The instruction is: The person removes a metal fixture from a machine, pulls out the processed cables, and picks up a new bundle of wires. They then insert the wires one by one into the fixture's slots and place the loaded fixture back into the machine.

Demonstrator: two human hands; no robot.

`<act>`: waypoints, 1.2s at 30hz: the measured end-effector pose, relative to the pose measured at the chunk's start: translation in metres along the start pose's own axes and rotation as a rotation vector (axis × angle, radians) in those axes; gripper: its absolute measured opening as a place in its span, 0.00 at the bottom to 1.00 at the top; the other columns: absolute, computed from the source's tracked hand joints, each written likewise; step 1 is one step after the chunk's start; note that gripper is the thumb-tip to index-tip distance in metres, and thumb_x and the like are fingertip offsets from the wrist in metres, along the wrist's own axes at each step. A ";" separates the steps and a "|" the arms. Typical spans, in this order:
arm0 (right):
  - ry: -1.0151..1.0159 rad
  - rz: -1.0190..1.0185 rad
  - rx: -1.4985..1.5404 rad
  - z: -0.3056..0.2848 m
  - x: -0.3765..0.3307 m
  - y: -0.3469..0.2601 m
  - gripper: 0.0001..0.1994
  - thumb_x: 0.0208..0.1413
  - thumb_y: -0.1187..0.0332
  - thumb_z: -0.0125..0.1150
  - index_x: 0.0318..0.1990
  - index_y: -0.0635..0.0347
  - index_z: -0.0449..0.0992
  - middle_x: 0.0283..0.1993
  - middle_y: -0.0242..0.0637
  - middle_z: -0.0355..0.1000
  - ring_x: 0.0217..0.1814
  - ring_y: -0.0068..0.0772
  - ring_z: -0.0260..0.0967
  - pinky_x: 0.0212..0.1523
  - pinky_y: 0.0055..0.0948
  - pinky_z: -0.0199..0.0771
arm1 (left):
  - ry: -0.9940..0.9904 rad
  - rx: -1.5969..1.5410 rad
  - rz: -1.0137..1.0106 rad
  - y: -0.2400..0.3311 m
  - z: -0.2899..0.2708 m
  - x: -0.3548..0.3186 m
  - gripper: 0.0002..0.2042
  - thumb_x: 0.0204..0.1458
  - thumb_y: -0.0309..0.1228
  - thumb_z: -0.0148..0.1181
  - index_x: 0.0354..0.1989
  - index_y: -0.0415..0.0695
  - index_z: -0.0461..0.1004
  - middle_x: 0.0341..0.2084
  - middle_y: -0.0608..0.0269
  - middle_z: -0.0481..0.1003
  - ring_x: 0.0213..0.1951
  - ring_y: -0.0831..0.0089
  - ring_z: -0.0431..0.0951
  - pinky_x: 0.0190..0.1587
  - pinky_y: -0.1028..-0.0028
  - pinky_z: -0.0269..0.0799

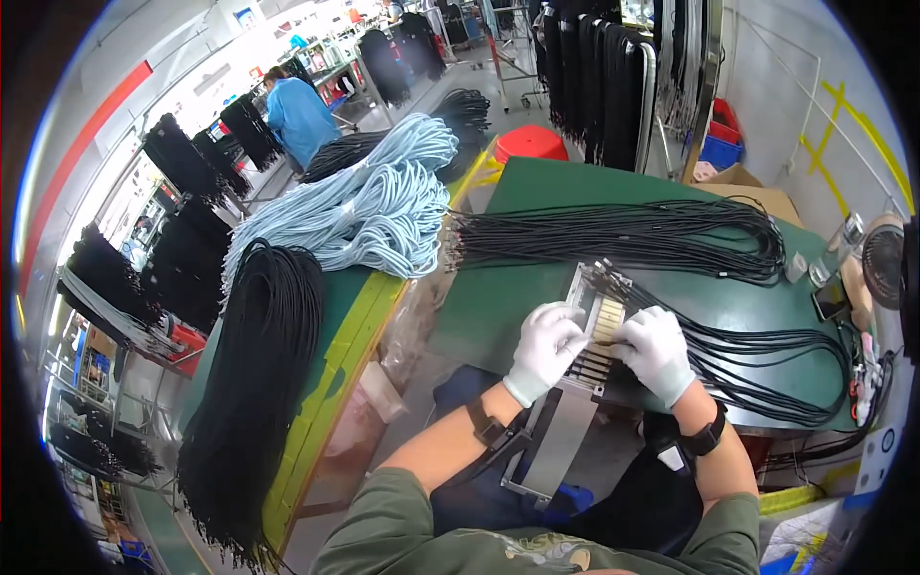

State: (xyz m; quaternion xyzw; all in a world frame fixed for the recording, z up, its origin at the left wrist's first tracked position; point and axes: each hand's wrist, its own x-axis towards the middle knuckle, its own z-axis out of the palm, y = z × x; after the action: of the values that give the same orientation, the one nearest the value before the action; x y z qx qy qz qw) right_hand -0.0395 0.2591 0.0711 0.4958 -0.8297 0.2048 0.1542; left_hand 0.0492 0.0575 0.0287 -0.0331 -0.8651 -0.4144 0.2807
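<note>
The grip of your white-gloved left hand [544, 350] meets the left side of a slotted metal fixture [586, 368] at the near edge of the green bench [565, 184]; its thumb and forefinger are close together, though whether they are clamped on anything cannot be told. Opposite, the grip of your right hand [655, 347] curls in at the fixture's right side, fingertips bent beside a pale yellow ribbed block [609, 318], and what they pinch, if anything, is hidden. The fixture lies between your two hands, the block just beyond its dark slots. Below it, a grey metal panel [561, 444] slants toward your lap. From the fixture's far end, thin black cables [757, 337] sweep over the bench to its right edge and loop back toward your right hand. Beyond them, a long bundle of black cable [623, 235] stretches from the bench's left edge toward its far right corner, near a small fan [882, 257]. To your left, a second bench [353, 297] carries coiled light-blue cable [350, 216] and a black bundle [254, 355] draped over its near edge. A red stool [530, 144] stands past your bench's far left corner.
</note>
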 end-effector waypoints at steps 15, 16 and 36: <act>-0.001 0.090 0.333 -0.001 -0.004 0.018 0.04 0.45 0.71 0.68 0.31 0.57 0.80 0.29 0.39 0.73 0.37 0.46 0.70 0.42 0.40 0.71 | 0.123 0.100 -0.062 -0.025 -0.009 -0.004 0.05 0.52 0.28 0.66 0.34 0.40 0.80 0.42 0.52 0.80 0.48 0.56 0.78 0.55 0.64 0.70; 0.013 0.082 0.263 0.002 -0.001 0.019 0.04 0.45 0.71 0.68 0.29 0.56 0.78 0.29 0.37 0.73 0.37 0.45 0.69 0.42 0.40 0.70 | 0.120 0.127 -0.065 -0.028 -0.011 -0.001 0.06 0.53 0.29 0.64 0.35 0.40 0.81 0.42 0.53 0.81 0.47 0.57 0.78 0.54 0.64 0.70; -0.009 -0.061 -0.106 0.017 -0.007 0.005 0.05 0.45 0.66 0.66 0.27 0.50 0.74 0.29 0.30 0.70 0.40 0.38 0.69 0.42 0.37 0.66 | -0.087 0.246 0.087 -0.009 -0.002 -0.001 0.10 0.52 0.40 0.65 0.40 0.54 0.85 0.52 0.50 0.76 0.55 0.51 0.72 0.61 0.57 0.64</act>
State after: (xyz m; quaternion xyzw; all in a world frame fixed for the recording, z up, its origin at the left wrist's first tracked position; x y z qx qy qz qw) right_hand -0.0416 0.2584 0.0523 0.5127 -0.8247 0.1537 0.1829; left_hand 0.0478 0.0503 0.0228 -0.0537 -0.9185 -0.2907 0.2626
